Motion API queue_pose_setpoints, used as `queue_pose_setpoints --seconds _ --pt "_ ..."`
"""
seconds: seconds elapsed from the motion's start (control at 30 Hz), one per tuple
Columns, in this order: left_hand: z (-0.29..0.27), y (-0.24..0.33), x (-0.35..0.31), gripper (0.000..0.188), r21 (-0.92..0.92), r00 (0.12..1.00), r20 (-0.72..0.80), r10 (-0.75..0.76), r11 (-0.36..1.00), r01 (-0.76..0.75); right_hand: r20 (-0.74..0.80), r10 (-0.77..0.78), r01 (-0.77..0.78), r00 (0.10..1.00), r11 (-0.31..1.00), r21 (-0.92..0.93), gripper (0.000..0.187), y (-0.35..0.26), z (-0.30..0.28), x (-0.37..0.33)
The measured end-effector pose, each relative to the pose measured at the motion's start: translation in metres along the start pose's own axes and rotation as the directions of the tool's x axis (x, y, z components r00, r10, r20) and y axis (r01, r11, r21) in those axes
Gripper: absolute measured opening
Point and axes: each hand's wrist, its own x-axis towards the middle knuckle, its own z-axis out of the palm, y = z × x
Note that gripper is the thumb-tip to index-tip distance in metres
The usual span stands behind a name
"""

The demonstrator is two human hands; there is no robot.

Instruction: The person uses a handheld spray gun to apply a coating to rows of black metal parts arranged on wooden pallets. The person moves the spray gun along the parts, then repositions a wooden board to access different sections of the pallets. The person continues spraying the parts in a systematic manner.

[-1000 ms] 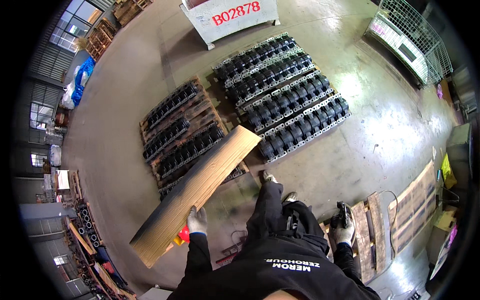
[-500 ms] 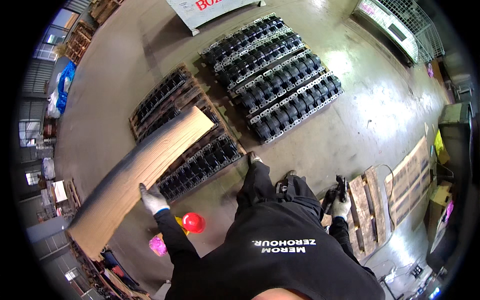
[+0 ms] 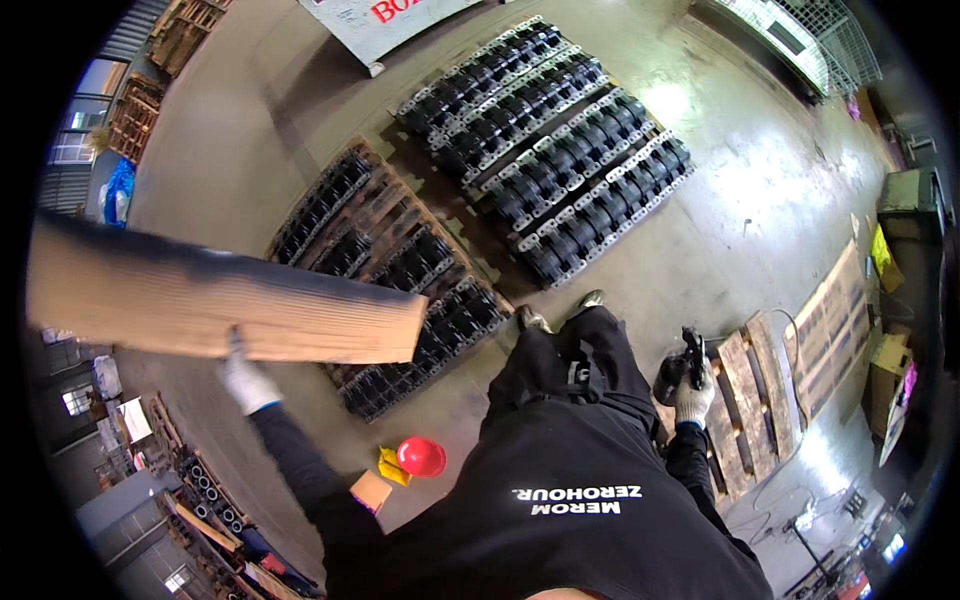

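Observation:
My left hand [image 3: 246, 380], in a white knit glove, grips the lower edge of a long cardboard sheet [image 3: 230, 320]. The cardboard is stained black along its far edge and covers part of the left pallet [image 3: 385, 190] and its castings. On that pallet lie black ribbed metal castings [image 3: 325, 205]. In my right hand [image 3: 694, 395], also gloved, is a black tool that looks like a spray gun [image 3: 690, 355], held out to my right. Ahead of my feet, several more castings [image 3: 600, 205], black with bare silver edges, lie in rows.
Bare wooden pallets [image 3: 745, 400] lie to my right, with a thin hose [image 3: 795, 345] beside them. A red hard hat [image 3: 421, 457] and a yellow item [image 3: 393, 466] sit at my left. A grey metal box [image 3: 375, 25] and a wire cage [image 3: 770, 35] stand farther off.
The cardboard has swung left, its far-left end rising and its right end dropping toward me, uncovering more castings. My left hand has moved left; my right hand still holds the tool.

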Motion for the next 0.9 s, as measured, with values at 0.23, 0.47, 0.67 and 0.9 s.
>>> queue_pose_setpoints --seconds 0.23,0.47,0.67,0.9 --pt "0.048 -0.065 0.027 0.050 0.242 0.994 0.051 0.093 0.965 -0.102 0.136 0.101 -0.095 0.986 0.994 -0.049 0.030 -0.012 0.018 0.020" --pt "0.000 -0.064 0.040 0.031 0.267 0.978 0.195 -0.073 0.964 0.019 0.226 -0.011 0.032 0.974 0.996 -0.087 0.022 0.043 0.043 0.083" --pt "0.016 -0.093 -0.021 0.035 0.582 0.989 -0.089 0.117 0.812 -0.044 0.264 -0.034 0.054 0.964 0.996 -0.067 0.026 0.032 0.046 0.148" --pt "0.062 0.012 -0.012 0.034 0.845 0.943 -0.074 0.324 0.522 -0.114 0.341 0.015 -0.010 0.940 1.000 -0.016 0.029 -0.003 0.063 0.207"
